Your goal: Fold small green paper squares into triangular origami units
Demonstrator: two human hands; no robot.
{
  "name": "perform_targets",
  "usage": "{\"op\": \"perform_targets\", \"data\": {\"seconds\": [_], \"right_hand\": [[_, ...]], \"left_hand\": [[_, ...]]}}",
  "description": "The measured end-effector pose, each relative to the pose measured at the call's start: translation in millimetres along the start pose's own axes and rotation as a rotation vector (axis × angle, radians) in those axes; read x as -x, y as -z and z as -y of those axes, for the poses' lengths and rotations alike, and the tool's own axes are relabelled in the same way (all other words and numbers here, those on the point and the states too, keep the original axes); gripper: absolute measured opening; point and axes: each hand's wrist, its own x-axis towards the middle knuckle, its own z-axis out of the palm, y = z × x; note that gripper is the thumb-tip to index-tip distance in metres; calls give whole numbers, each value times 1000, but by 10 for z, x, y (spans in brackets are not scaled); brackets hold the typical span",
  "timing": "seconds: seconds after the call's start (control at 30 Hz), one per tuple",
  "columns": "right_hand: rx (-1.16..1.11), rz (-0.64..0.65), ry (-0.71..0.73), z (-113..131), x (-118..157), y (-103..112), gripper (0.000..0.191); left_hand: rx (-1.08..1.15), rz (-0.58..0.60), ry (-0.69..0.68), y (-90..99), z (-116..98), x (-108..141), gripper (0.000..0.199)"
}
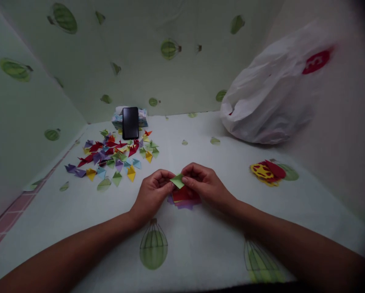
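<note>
Pinched between both hands is a small folded piece of green paper (178, 181). My left hand (153, 191) grips its left corner with thumb and fingers. On the opposite corner, my right hand (205, 183) holds it the same way. Just below the hands lies a stack of coloured paper sheets (185, 197), red on top with purple and pink edges showing; the hands cover part of it. Off to the left, many folded paper pieces (109, 156) in red, purple, yellow, green and blue are spread in a loose heap, several shaped like small birds.
A black phone (130, 123) leans on a tissue box (143, 118) behind the folded pieces. To the right lie red and yellow cut-out shapes (266, 171). A white plastic bag (268, 93) stands at the back right. Balloon-patterned sheeting covers the surface and walls (170, 81).
</note>
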Motion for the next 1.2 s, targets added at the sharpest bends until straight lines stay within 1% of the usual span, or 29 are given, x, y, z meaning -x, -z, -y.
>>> {"op": "perform_targets", "data": {"seconds": [0.2, 0.27, 0.37, 0.43, 0.57, 0.63, 0.73, 0.83, 0.93, 1.03, 1.1, 1.13, 1.2], "right_hand": [[17, -12, -83, 4, -3, -2, 16], [-12, 6, -128, 5, 0, -4, 18], [-82, 48, -203, 2, 20, -13, 21], [-119, 59, -216, -4, 29, -12, 22], [-176, 71, -173, -23, 12, 11, 24], [-204, 95, -156, -34, -6, 19, 23], [-213, 140, -138, -54, -16, 14, 27], [-152, 141, -82, -76, -3, 8, 28], [26, 89, 50, -83, 5, 27, 31], [278, 65, 264, -68, -5, 62, 21], [393, 58, 379, -52, -14, 77, 13], [424, 54, 406, -45, -17, 81, 10], [437, 38, 407, -34, -17, 79, 7]], "left_hand": [[-12, 111, 29, 13, -27, 16, 16], [-14, 114, 42, 18, -26, 14, 19], [-58, 61, 64, 17, -17, 12, 18], [-58, 30, 77, 12, -9, 6, 18], [21, -22, 111, 11, 4, -19, 18], [66, -39, 149, 17, 4, -29, 19], [99, -55, 181, 28, 1, -35, 19], [123, -58, 189, 30, -1, -35, 19], [149, -49, 215, 23, -7, -39, 19], [157, -39, 242, 15, -14, -45, 19], [151, -36, 256, 11, -17, -45, 19], [145, -35, 261, 9, -17, -43, 19], [137, -30, 265, 5, -16, -34, 19]]}}
